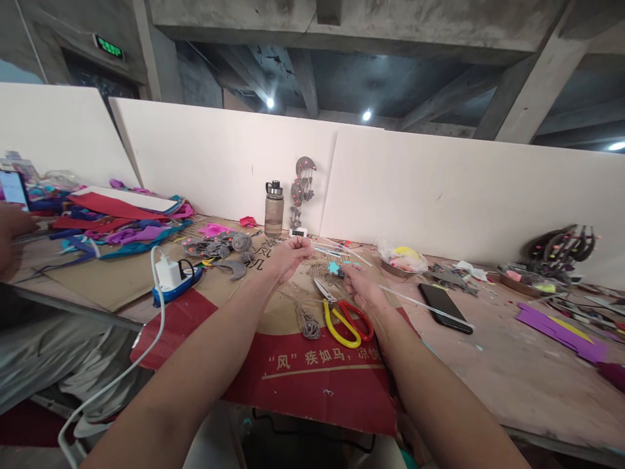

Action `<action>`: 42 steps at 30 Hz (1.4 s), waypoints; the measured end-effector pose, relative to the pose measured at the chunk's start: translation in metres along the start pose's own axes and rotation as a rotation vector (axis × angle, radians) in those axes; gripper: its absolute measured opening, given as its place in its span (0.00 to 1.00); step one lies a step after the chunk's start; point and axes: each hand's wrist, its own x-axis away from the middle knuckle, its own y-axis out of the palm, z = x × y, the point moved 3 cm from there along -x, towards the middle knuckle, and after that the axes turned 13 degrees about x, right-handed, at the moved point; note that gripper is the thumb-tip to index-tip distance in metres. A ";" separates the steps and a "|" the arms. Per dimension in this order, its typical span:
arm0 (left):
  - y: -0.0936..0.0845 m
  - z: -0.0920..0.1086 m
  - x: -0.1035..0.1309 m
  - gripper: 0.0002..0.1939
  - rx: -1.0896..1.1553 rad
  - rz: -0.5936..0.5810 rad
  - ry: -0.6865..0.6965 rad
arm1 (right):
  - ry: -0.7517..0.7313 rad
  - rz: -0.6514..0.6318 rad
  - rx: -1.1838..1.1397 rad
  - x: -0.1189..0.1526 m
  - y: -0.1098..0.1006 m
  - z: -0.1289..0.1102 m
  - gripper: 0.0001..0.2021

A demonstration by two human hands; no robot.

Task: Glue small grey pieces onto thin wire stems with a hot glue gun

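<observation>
Over the cardboard (312, 384), my left hand (294, 253) is raised with thumb and fingers pinched together. What they hold, if anything, is too small to make out. My right hand (360, 281) lies lower and to the right, its fingers closed at the edge of a small light-blue star (334, 268). Just below the star are scissors (336, 312) with one yellow and one red handle, blades parted. A loose coil of grey cord (310, 324) lies left of the scissors. Thin pale sticks (342, 251) lie behind the hands.
A water bottle (274, 208) stands at the back beside a hanging grey moon ornament (305, 168). To the right are a bowl (398, 266) and a black phone (443, 306). A charger on a blue power strip (178, 286) and felt scraps (127, 215) lie left, near another person's hand (14, 228).
</observation>
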 end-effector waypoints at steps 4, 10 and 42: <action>-0.002 -0.002 0.001 0.11 0.016 0.011 -0.043 | 0.001 0.023 0.004 0.001 0.000 -0.001 0.16; -0.005 -0.009 0.000 0.07 -0.037 -0.007 -0.091 | -0.022 0.047 0.030 0.000 0.000 0.001 0.13; 0.012 -0.026 0.010 0.09 -0.447 -0.103 -0.238 | -0.316 0.105 0.345 0.009 0.010 -0.009 0.11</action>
